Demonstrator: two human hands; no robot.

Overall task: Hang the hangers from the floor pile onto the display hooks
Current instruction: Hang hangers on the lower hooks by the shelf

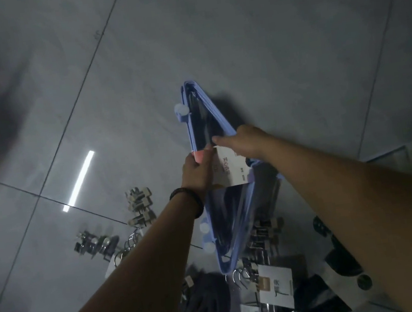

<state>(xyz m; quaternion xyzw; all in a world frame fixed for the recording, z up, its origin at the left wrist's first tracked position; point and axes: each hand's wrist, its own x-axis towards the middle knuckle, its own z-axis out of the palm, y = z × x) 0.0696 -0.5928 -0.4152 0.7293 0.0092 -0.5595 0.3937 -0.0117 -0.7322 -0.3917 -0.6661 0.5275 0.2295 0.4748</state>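
Looking down through the head view, you have a blue hanger bundle point(196, 120) between your hands, above a grey tiled floor point(235, 32); its long axis runs away from you, the far end up-frame and the near end over the floor pile point(138, 207) by your forearms; it leans slightly to the left at the far end.

Your left hand point(196, 167) is curled round the bundle's left edge at mid-length, fingers closed by a pink tab point(201, 155); a dark bracelet point(189, 197) sits on that wrist.

Your right hand point(245, 142) reaches in from the right and lies over the bundle's right edge just above a white label card point(228, 168); one finger stretches across toward the left hand; you cannot tell whether the rest wrap the edge or only rest on it.

Both hands meet at the middle of the bundle, nearly touching, so neither is clearly nearer; the left has the sure grip.

The bundle throws a shadow on the floor to its right, so it is probably lifted clear; the near end is too dark to be sure.

More clip hangers and carded packs lie scattered in the pile, left of and below the bundle.

No display hooks in view; the judgement is that the bundle must be turned and carried out of frame; which way, you cannot tell.
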